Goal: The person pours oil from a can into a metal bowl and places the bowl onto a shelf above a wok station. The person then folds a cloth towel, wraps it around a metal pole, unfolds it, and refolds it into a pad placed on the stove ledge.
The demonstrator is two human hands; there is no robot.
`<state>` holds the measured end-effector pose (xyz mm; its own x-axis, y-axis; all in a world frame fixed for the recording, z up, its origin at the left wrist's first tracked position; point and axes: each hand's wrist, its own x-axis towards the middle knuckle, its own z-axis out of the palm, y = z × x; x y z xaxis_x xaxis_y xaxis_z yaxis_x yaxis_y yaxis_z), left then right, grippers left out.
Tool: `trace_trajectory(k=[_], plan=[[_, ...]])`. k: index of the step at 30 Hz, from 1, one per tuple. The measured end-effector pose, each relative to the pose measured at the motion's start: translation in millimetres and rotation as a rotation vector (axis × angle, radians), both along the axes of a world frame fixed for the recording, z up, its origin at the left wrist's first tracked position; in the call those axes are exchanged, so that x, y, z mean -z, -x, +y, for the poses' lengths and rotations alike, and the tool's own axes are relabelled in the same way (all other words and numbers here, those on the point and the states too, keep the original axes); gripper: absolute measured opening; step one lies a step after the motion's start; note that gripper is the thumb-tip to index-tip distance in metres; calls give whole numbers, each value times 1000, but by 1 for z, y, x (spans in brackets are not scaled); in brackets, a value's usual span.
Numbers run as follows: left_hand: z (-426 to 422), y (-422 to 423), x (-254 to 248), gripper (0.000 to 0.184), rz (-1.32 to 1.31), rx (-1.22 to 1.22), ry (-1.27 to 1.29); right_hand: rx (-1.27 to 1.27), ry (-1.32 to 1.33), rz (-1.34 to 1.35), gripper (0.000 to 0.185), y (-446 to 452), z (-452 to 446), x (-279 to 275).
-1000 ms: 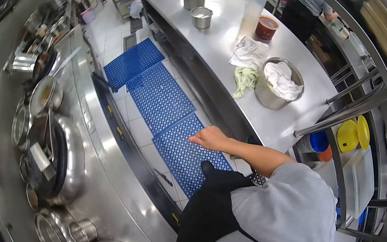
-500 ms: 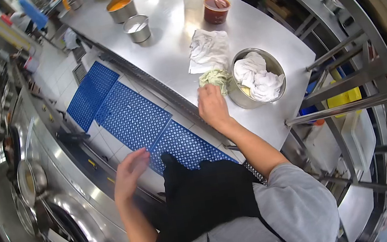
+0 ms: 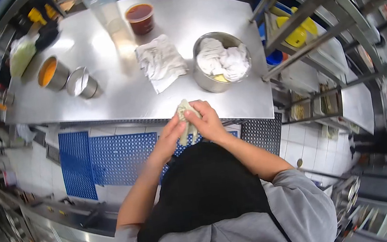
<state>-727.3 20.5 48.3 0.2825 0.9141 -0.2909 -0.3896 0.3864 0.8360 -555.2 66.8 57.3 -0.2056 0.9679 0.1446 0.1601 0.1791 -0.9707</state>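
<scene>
A crumpled pale green cloth point(image 3: 185, 114) is held between my two hands, just in front of the steel table's near edge. My left hand point(image 3: 171, 135) grips it from the left, and my right hand point(image 3: 206, 120) closes on it from the right with the thumb across it. Beyond them, a folded white cloth point(image 3: 161, 62) lies on the steel table point(image 3: 116, 99). To its right stands a round metal pot point(image 3: 207, 80) with bunched white cloths point(image 3: 224, 59) in it and something yellow under them.
A lidded tub of dark red sauce point(image 3: 140, 19) and a tall clear container point(image 3: 110, 19) stand at the back. Metal tins, one with orange contents point(image 3: 52, 73), are at left. Steel rack bars point(image 3: 291, 40) border the right; blue mats point(image 3: 124, 153) cover the floor.
My right hand has lifted the pale green cloth off the table beside the pot. My left hand, previously free, has come up to hold it too. The view has turned to face the table.
</scene>
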Motion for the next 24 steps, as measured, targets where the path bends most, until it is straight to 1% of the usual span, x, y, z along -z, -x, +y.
trace_trajectory(k=[1,2,3,4,5,6,8,9,10,12,13,14,15,16,17,18,20,21,22,24], plan=[[7,-11,1,67,68,95,-61,120,-191,-82,25,-3,1,6],[17,-17,-11,65,61,248,-124,235,-379,-171,24,-9,3,13],[27,-23,-26,64,50,398,-183,275,-148,0,18,-20,0,20],[38,-30,-35,63,38,547,-242,301,-3,85,17,-35,1,15],[49,-31,-31,58,225,544,-405,328,143,179,15,-52,-1,7],[60,-35,-30,56,345,462,-462,351,288,279,14,-69,-3,4],[81,-44,-29,53,578,298,-570,514,393,480,14,-100,-9,9],[93,-49,-31,55,592,174,-591,561,386,560,13,-120,-14,20],[103,-52,-33,57,605,47,-614,635,380,628,12,-134,-19,17],[117,-51,-30,61,651,-27,-583,747,318,700,13,-165,-26,17],[122,-52,-28,64,679,-75,-565,796,233,582,15,-183,-32,25],[130,-56,-27,65,706,-86,-602,840,141,469,17,-195,-30,28],[135,-59,-27,67,737,-95,-634,851,74,284,22,-207,-30,30],[133,-55,-29,68,780,-113,-657,826,83,107,28,-218,-27,31],[139,-54,-27,69,869,-58,-737,790,-60,-285,28,-225,-18,38],[144,-54,-18,70,904,-65,-842,731,-219,-675,28,-223,-6,44],[152,-61,-16,59,984,-116,-1031,722,-232,-866,28,-194,12,72],[155,-61,-13,55,988,-107,-1033,724,-238,-971,28,-179,17,86],[161,-60,-9,51,986,-95,-1042,648,-238,-883,28,-157,17,89],[173,-60,-6,46,1001,-75,-1087,552,-270,-850,27,-95,7,89]])
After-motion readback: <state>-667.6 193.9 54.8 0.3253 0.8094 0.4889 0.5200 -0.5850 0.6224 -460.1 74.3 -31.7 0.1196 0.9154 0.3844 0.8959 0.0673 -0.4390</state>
